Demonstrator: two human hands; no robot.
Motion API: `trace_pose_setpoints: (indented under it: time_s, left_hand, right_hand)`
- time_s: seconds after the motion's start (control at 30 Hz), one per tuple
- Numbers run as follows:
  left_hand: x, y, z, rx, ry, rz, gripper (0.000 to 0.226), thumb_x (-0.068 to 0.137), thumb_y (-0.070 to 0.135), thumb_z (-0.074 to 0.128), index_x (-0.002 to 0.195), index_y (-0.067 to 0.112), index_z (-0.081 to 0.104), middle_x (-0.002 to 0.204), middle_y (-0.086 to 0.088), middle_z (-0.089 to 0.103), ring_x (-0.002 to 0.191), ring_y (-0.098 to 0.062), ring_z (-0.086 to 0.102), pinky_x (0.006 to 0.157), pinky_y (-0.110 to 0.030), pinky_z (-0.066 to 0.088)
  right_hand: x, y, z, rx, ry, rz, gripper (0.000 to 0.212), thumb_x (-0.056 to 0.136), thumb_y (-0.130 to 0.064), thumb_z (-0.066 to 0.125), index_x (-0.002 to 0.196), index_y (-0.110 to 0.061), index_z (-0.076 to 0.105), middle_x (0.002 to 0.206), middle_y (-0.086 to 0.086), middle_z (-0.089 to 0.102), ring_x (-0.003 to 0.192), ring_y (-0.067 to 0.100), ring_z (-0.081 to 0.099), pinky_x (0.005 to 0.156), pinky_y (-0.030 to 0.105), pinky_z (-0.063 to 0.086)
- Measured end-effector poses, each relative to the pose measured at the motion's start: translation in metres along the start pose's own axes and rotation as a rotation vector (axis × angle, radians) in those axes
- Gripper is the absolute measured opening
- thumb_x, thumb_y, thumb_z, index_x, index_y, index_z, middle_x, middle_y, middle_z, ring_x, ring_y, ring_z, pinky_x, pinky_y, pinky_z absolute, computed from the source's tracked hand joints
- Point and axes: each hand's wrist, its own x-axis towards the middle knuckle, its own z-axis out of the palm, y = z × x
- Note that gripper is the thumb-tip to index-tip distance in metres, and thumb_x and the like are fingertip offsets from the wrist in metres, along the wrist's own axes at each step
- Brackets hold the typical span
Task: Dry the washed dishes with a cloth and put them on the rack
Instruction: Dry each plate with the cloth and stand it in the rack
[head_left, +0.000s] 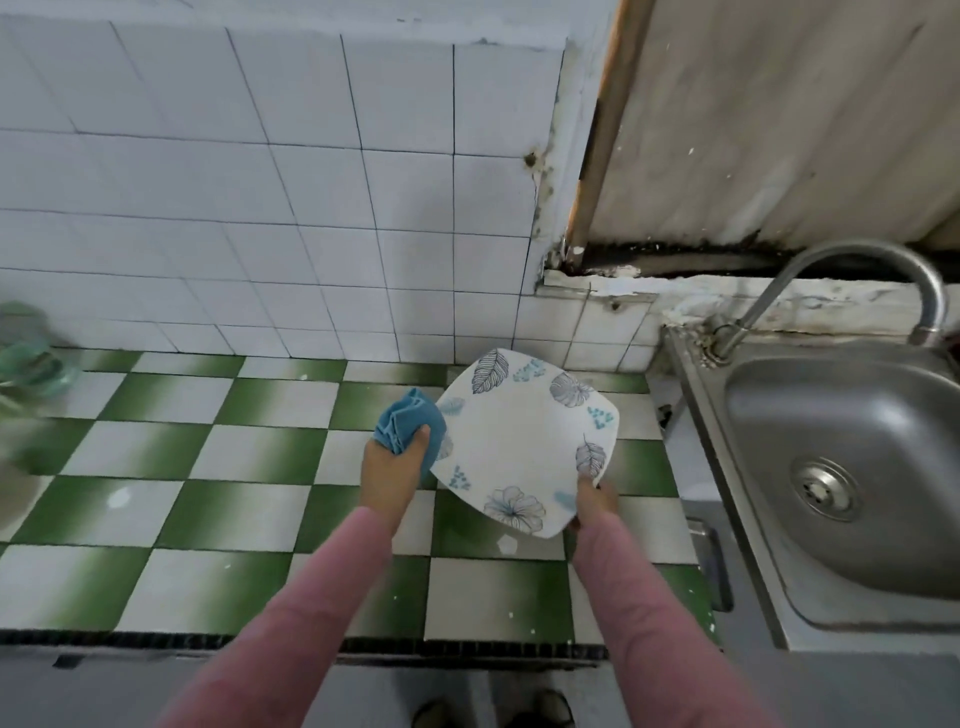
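A square white plate (519, 441) with blue leaf and flower prints is held tilted above the green-and-white tiled counter (208, 467). My right hand (595, 499) grips its lower right corner, thumb on the rim. My left hand (392, 467) is closed on a bunched blue cloth (408, 418), which touches the plate's left edge. Both arms wear pink sleeves. At the far left edge a blurred green object (31, 358) shows, perhaps the rack; I cannot tell.
A steel sink (841, 467) with a curved tap (857, 265) lies to the right of the plate. White wall tiles (260, 208) rise behind the counter. The counter's front edge runs below my arms, with feet visible on the floor.
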Motion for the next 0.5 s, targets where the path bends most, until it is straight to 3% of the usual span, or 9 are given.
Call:
trace_pose_setpoints:
  time_s: [0.2, 0.3, 0.4, 0.5]
  left_hand:
    - [0.003, 0.001, -0.003, 0.055, -0.029, 0.019, 0.026, 0.093, 0.024, 0.065, 0.114, 0.021, 0.050, 0.103, -0.004, 0.058, 0.092, -0.020, 0.056, 0.082, -0.036, 0.050]
    - [0.002, 0.004, 0.000, 0.056, -0.050, 0.047, 0.028, 0.094, 0.024, 0.064, 0.116, 0.022, 0.047, 0.107, -0.002, 0.056, 0.094, -0.019, 0.055, 0.081, -0.033, 0.049]
    - [0.002, 0.004, 0.001, 0.050, -0.060, 0.054, 0.035, 0.094, 0.024, 0.064, 0.125, 0.019, 0.048, 0.109, -0.003, 0.056, 0.097, -0.020, 0.055, 0.081, -0.032, 0.050]
    - [0.001, 0.002, 0.002, 0.055, -0.059, 0.050, 0.035, 0.094, 0.026, 0.064, 0.125, 0.021, 0.048, 0.108, -0.002, 0.056, 0.098, -0.020, 0.055, 0.083, -0.033, 0.051]
  right_hand:
    - [-0.005, 0.002, -0.014, 0.023, 0.106, -0.069, 0.020, 0.104, -0.028, 0.047, 0.118, -0.014, 0.054, 0.111, 0.014, 0.064, 0.090, 0.032, 0.064, 0.087, 0.049, 0.056]
    - [-0.007, 0.000, -0.025, 0.031, 0.148, -0.068, 0.027, 0.104, -0.032, 0.044, 0.122, -0.015, 0.054, 0.122, 0.014, 0.061, 0.106, 0.035, 0.061, 0.099, 0.056, 0.049]
    - [-0.009, -0.007, -0.038, -0.006, 0.199, -0.092, 0.022, 0.106, -0.031, 0.040, 0.117, -0.016, 0.052, 0.131, 0.017, 0.056, 0.118, 0.038, 0.054, 0.106, 0.053, 0.042]
    - [-0.016, -0.016, -0.051, -0.058, 0.232, -0.122, 0.031, 0.108, -0.026, 0.035, 0.128, -0.010, 0.051, 0.134, 0.017, 0.053, 0.124, 0.038, 0.051, 0.107, 0.046, 0.040]
